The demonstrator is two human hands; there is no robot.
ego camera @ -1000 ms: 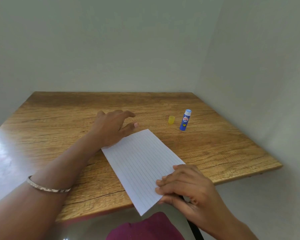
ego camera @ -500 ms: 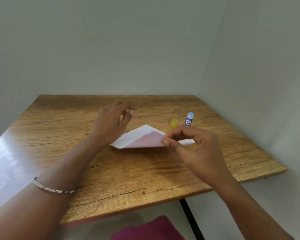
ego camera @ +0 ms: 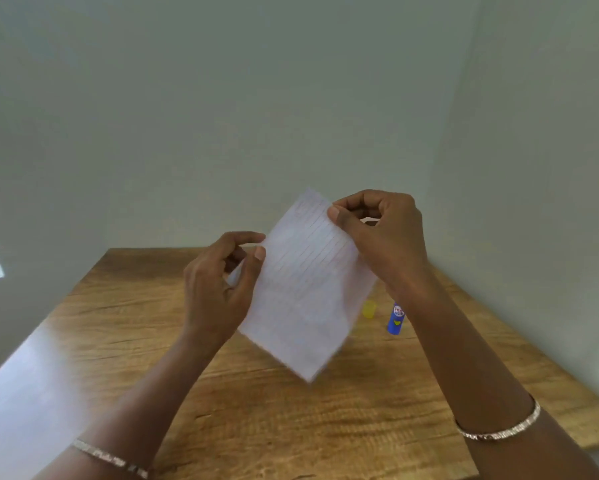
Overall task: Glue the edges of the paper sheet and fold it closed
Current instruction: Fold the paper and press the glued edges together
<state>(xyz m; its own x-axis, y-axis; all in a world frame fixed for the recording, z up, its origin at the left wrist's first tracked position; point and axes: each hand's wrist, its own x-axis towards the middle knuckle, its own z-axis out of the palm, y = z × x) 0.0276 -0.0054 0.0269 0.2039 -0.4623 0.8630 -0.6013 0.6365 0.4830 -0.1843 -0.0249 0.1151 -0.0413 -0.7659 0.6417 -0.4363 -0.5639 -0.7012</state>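
The white lined paper sheet (ego camera: 305, 289) is up in the air above the wooden table (ego camera: 291, 427), held between both hands and tilted. My left hand (ego camera: 218, 289) pinches its left edge between thumb and fingers. My right hand (ego camera: 381, 233) pinches its upper right edge. The blue glue stick (ego camera: 395, 318) stands upright on the table behind my right forearm, partly hidden by it. Its yellow cap (ego camera: 369, 309) sits on the table just left of the stick, below the paper's right edge.
The table stands in a corner, with pale walls behind it and to its right. Its right edge runs close to the wall. A bright glare covers the table's near left part (ego camera: 31, 393). Each wrist wears a thin bracelet.
The paper lay flat on the table a second ago. My right hand lifted its near edge up and over, and now both hands hold the sheet in the air. The camera has tilted upward.
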